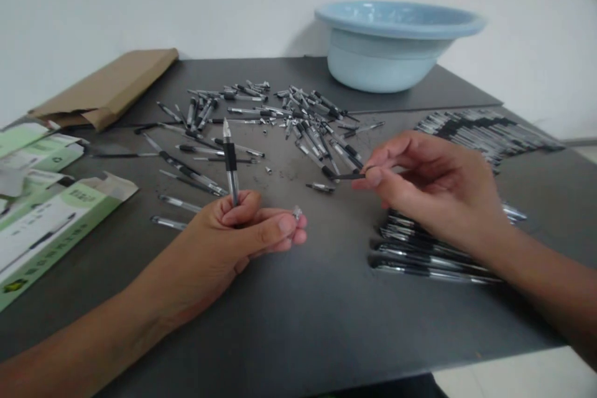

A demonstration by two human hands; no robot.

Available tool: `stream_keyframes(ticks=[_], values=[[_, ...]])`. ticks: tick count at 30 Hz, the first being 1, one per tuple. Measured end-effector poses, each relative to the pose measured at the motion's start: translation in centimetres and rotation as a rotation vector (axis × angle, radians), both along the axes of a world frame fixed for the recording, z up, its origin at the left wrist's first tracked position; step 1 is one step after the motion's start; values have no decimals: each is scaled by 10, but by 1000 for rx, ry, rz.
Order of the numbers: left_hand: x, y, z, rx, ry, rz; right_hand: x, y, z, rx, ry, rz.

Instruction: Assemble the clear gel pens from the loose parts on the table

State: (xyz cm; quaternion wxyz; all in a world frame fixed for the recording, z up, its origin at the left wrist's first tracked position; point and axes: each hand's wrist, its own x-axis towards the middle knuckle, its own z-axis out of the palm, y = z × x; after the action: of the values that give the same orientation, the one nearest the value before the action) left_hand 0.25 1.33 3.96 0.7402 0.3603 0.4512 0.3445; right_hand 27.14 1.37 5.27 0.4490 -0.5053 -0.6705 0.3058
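Note:
My left hand (pixel 254 224) is closed around the lower end of a clear pen with a black grip (pixel 230 158), whose tip points up. The same hand pinches a small clear piece (pixel 296 212) between thumb and fingertips. To the right, my right hand (pixel 420 180) pinches a thin black piece (pixel 347 176) that points left; whether it is a cap or another pen part I cannot tell. Just below that piece lies a short pen part (pixel 320 187) on the table. A small silvery tip (pixel 268 170) lies between the hands.
Loose pen parts (pixel 308 112) are heaped mid-table. Capped pens (pixel 429 261) lie in a row under my right forearm, with more pens (pixel 480 130) behind. A blue basin (pixel 382 62) stands at the back, a brown paper bag (pixel 112 84) and green-white boxes (pixel 60 224) at left.

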Motion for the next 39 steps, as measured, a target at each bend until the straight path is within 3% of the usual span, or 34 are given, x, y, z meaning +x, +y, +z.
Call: stream_keyframes(ticks=[4,8,13,19,23,27,30,32,35,39], values=[[0,7,4,58,-60,75,25,19,8,4,-217,-36],[1,7,7,57,-61,122,31,39,19,56,-536,68],[-1,3,7,68,-74,156,-6,66,25,135,-782,227],[-3,1,4,126,-138,140,-52,105,9,191,-822,349],[0,-1,2,127,-153,140,-51,111,10,209,-777,337],[2,-3,0,91,-200,136,-39,81,27,174,-624,247],[2,-5,-1,93,-243,125,-37,50,31,-157,-337,449],[1,-6,0,100,-254,114,-40,35,28,-275,-173,551],[1,-5,2,119,-239,98,-45,28,25,-294,-33,579],[2,-5,6,120,-214,121,-40,41,30,-248,13,543]])
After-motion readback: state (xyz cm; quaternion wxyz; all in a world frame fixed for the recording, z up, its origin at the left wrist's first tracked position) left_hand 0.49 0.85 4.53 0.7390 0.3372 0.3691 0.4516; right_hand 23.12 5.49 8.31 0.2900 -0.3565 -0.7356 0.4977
